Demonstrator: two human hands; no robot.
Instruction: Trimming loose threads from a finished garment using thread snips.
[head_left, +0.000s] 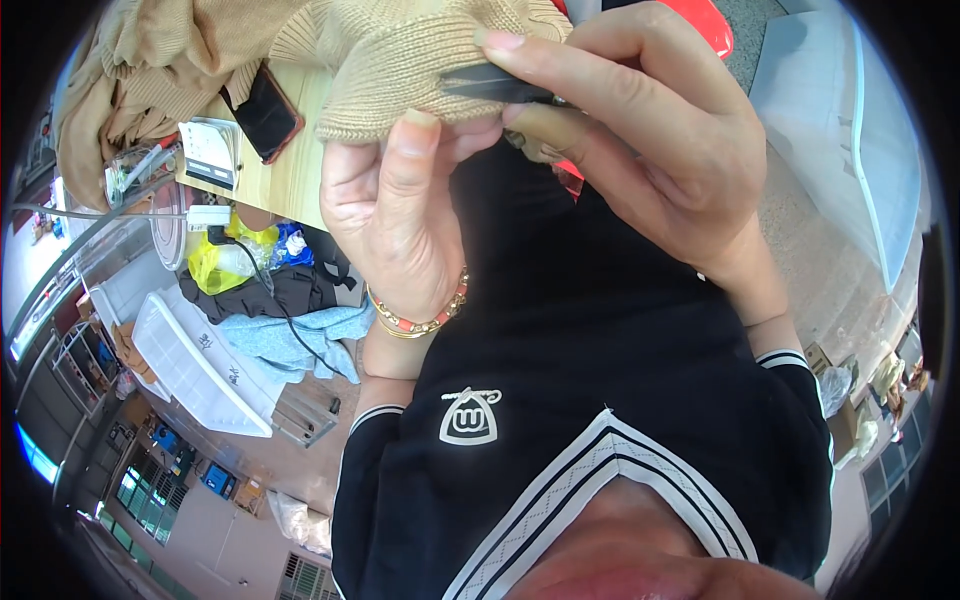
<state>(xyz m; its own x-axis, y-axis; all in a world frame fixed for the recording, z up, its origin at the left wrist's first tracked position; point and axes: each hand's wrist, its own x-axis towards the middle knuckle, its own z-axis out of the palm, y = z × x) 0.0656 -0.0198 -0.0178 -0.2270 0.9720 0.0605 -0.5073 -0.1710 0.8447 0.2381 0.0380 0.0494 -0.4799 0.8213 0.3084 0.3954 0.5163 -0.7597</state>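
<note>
A beige knitted garment (420, 70) is bunched at the top of the view, and its ribbed edge is gripped by my left hand (400, 220), the thumb in front and the other fingers mostly hidden behind the fabric. Between thumb and forefinger, my right hand (670, 140) pinches a small dark pair of thread snips (490, 82). Their two pointed blades face left, slightly apart, against the knit just above my left thumb. My right fingers cover most of the snips' handle.
On the wooden table (310, 160) to the left lie a phone (265, 115) and a small white card or booklet (210, 152). Below are a cable with a white adapter (207, 215), a yellow bag (222, 265), light blue cloth (280, 340) and a white crate (195, 365). A translucent bin (840, 120) stands right.
</note>
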